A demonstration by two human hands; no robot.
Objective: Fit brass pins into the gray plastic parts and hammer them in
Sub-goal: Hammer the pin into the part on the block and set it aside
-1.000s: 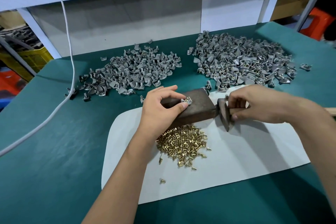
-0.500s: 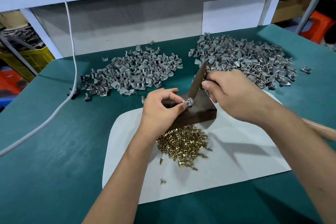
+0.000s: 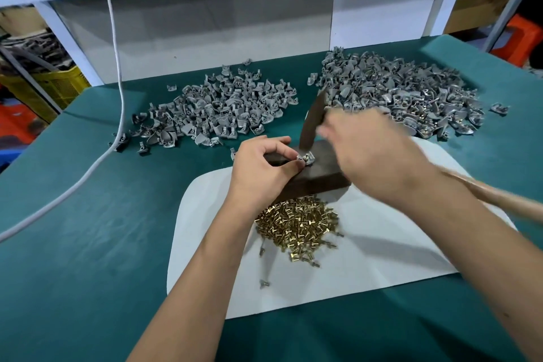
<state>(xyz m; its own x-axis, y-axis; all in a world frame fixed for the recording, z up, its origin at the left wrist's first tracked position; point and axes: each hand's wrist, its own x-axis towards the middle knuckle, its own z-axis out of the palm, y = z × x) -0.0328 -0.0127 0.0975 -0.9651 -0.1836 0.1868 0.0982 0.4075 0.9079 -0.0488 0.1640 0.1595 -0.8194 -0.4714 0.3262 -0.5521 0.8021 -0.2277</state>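
On top of the dark block (image 3: 320, 169), one gray plastic part (image 3: 306, 158) is pinched between the thumb and forefinger of the left hand (image 3: 260, 169), fingers curled round it so that it is kept from skidding under a blow; a glint of brass is seen in it, presumably a pin already seated. Just right of the block, the hammer (image 3: 311, 123) is gripped close under its head by the right hand (image 3: 379, 156), which is blurred, though its fingers are seen wrapped round the wooden handle. The short grip is judged to be chosen for small, controlled taps, and the narrow end of the head is set almost touching the part. The block is judged to be used as a hard anvil.

Directly in front of the block, the loose brass pins (image 3: 296, 228) are heaped within easy reach on a white sheet (image 3: 382, 258), where strays are easily spotted. Behind the block to the left a pile of gray parts (image 3: 217, 112) is spread, and behind it to the right a second pile (image 3: 405, 97), in which brass is glimpsed, so finished pieces are probably kept there.

Everything is laid on a green table (image 3: 88, 244). A white cable (image 3: 114, 67) is draped far left of the block, with a pale wall panel behind and crates beyond.
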